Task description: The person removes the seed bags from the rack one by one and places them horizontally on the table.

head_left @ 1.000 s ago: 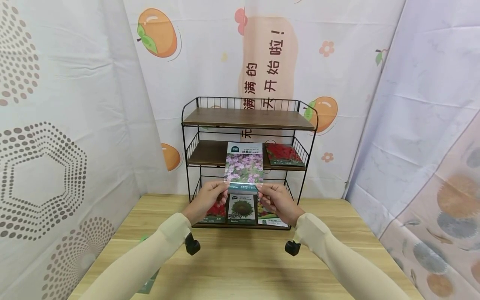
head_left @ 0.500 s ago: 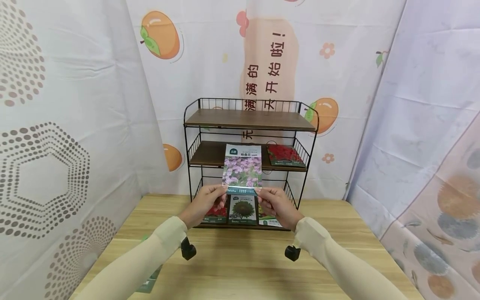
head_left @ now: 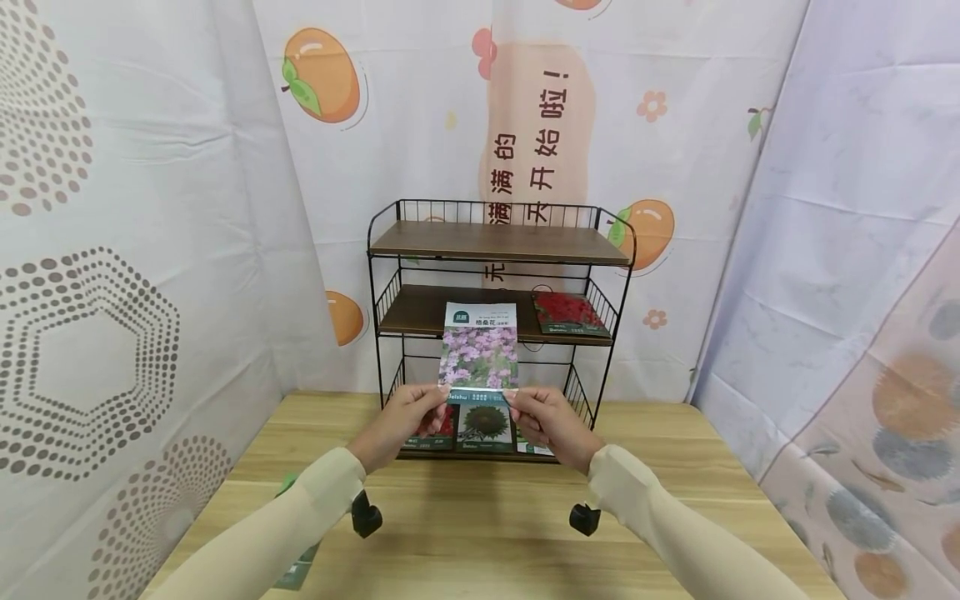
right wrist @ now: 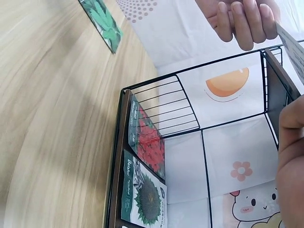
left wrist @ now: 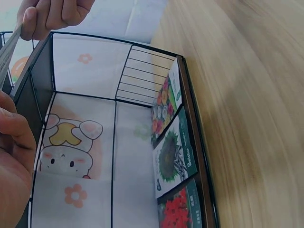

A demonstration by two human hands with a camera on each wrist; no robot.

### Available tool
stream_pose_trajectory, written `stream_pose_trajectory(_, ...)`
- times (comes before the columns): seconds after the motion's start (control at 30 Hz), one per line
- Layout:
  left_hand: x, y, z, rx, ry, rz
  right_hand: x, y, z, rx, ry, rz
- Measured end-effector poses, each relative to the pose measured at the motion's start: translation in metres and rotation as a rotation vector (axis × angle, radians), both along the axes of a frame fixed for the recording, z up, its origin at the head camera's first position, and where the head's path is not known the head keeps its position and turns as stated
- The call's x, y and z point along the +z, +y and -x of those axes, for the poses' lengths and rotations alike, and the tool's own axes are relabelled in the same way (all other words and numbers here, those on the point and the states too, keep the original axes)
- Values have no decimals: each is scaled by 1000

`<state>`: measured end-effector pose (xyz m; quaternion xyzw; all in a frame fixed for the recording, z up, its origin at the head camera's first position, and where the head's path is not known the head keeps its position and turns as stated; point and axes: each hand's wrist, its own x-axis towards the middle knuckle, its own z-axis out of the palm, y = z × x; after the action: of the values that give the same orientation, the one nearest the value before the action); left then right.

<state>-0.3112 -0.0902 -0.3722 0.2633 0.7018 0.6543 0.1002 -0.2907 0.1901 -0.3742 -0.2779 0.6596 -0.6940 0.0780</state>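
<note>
A seed packet with pink-purple flowers (head_left: 478, 354) is held up in front of the shelf rack. My left hand (head_left: 405, 421) pinches its lower left corner, and my right hand (head_left: 551, 422) pinches the lower right one. Behind it, on the bottom shelf, lie a red-flower packet (right wrist: 151, 142), a sunflower packet (left wrist: 172, 154) in the middle and a packet of mixed-colour flowers (left wrist: 166, 104). Another red-flower packet (head_left: 570, 312) lies at the right of the middle shelf. The held packet hides part of the middle shelf (head_left: 412, 308).
The three-tier rack has black wire sides and a bare brown top shelf (head_left: 498, 240). It stands at the back of the wooden table (head_left: 480, 525). A green packet (right wrist: 103, 21) lies on the table at the left, partly under my left sleeve. Printed curtains (head_left: 420, 100) enclose the table.
Both hands have drawn the pink-purple flower packet slightly down and toward me, a little to the left. The packets on the shelves have stayed in place.
</note>
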Motion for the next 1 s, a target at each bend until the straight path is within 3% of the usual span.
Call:
stream_pose_trajectory(0.27,-5,-7,-7,-1,9,19,-5,-4,-2,15,9,-31)
stream_pose_trajectory(0.6,-12,-15,-15,17,-37,54,-12,-9,-8,29,-14,-43)
stream_pose_trajectory(1.0,-20,-22,-18,0,-34,77,-18,-10,-15,43,-18,-83)
